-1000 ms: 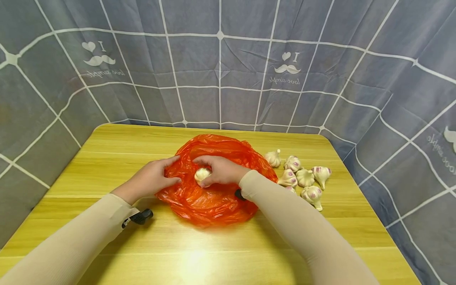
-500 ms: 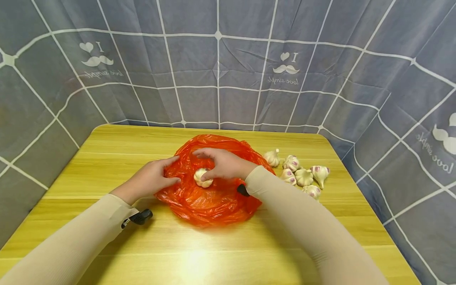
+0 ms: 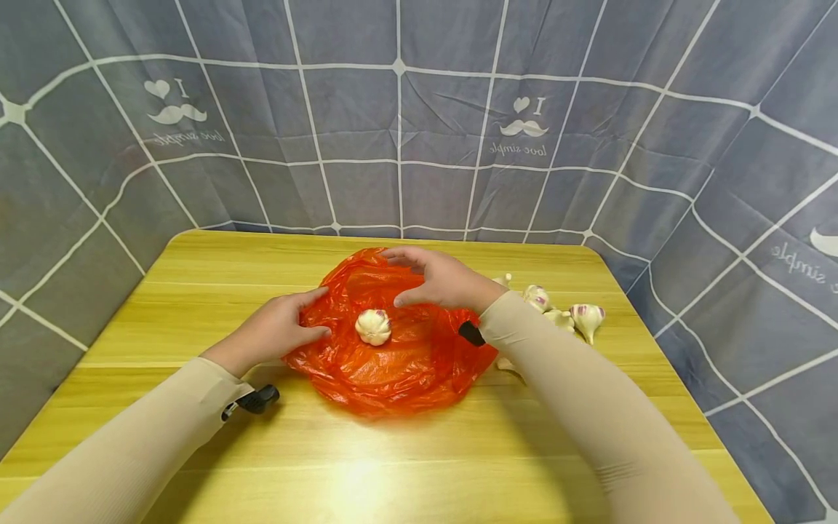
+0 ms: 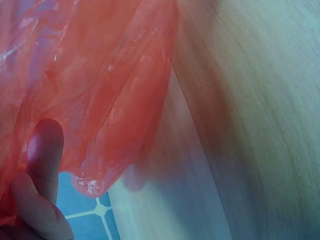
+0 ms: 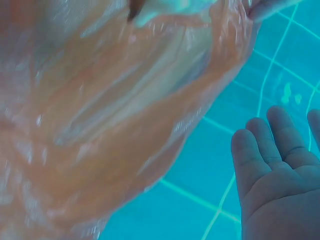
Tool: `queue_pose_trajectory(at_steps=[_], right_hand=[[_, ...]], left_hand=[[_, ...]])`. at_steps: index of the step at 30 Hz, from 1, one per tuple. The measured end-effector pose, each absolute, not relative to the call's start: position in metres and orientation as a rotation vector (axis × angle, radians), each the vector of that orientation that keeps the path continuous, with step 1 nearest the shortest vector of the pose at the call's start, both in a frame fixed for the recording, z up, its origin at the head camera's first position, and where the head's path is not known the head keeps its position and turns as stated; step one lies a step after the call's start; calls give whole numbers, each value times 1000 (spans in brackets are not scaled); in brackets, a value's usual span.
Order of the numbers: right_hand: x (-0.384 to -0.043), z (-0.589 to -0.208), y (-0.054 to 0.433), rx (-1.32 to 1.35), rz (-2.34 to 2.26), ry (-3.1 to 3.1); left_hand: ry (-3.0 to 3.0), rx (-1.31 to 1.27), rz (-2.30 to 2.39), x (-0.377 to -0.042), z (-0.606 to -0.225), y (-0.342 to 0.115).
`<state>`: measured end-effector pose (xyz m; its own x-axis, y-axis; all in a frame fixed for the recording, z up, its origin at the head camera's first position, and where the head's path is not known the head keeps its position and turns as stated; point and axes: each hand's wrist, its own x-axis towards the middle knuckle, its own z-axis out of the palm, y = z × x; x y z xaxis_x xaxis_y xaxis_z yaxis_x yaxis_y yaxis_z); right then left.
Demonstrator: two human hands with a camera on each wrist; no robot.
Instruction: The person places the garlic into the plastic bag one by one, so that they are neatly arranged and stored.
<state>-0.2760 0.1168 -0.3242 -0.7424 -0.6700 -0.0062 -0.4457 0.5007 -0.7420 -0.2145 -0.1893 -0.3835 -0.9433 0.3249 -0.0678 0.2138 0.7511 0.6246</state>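
A thin red plastic bag [image 3: 393, 371] lies spread with its mouth up at mid-table. Inside it sits one garlic bulb [image 3: 373, 327]. The left hand [image 3: 278, 331] holds the bag's left rim between its curved fingers and thumb. In the left wrist view, bent fingers [image 4: 46, 155] lie against the red film. Over the bag's right part hovers the right hand [image 3: 445, 280], apart from the bulb and holding nothing. Its fingers [image 5: 250, 155] are extended in the right wrist view.
Several more garlic bulbs [image 3: 587, 319] lie to the right of the bag, partly hidden by the right forearm. They rest on a yellow wooden table [image 3: 314, 466]. A grey checked curtain [image 3: 353, 109] encloses the table's back and sides.
The right hand has let go of the garlic bulb in the bag and drawn away up and to the right. The left hand has stayed at the bag's rim.
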Motion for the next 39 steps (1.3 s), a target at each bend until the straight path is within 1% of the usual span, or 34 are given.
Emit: queue_pose_trajectory(at_steps=[8,21,32,39], right_hand=[[-282,-317,148,-864,-1165,2477],[-281,-317,186,-765,-1156,2598],[-285,-334,227,-628,-1135,2696],[-283,-345,249,-535,-1006,2755]], left_hand=[[2792,442,937,-213,-382,-189],[2776,466,952,-210,-385,-198],[2761,481,954,-207,-386,-204],[2755,488,958,-206,-387,-209]])
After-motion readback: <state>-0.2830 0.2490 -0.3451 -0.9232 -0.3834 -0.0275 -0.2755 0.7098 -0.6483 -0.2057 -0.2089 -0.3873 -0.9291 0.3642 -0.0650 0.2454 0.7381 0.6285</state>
